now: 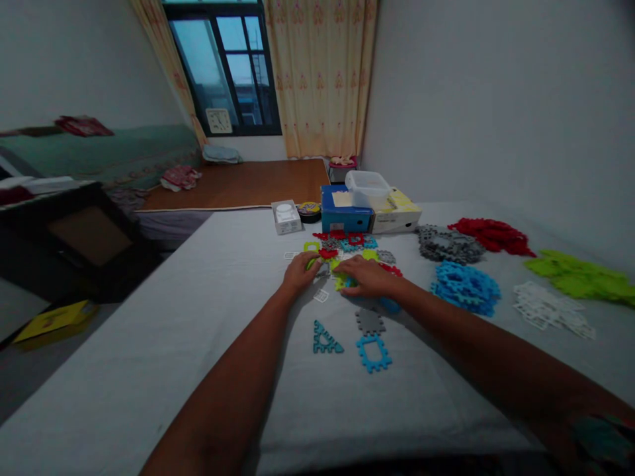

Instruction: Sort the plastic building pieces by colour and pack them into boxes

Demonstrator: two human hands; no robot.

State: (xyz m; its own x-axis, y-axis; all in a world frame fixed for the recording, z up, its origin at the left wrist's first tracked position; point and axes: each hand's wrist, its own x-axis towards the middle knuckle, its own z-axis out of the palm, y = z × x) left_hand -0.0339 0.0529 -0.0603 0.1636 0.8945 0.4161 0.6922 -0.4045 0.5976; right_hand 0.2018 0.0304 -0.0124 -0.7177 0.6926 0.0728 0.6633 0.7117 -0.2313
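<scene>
My left hand (297, 272) is at the near left side of a mixed group of flat plastic interlocking tiles, its fingers closed around the edge of a lime-green tile (311, 263). Opposite it, my right hand (366, 276) reaches in from the right, fingers bent down over another lime-green tile (340, 283); its palm side is hidden. Between the hands lie a red tile (327, 253) and grey pieces. Closer to me are a white tile (321, 295), a teal triangular tile (325, 340), a grey square tile (370, 322) and a blue square frame tile (374, 354).
Sorted piles stand at the right: grey (446, 244), red (491, 236), blue (466, 288), lime-green (580, 276) and white (550, 309). At the back are a blue box (344, 217), a yellow-white box (398, 215), a clear plastic tub (368, 186) and a small white box (286, 218).
</scene>
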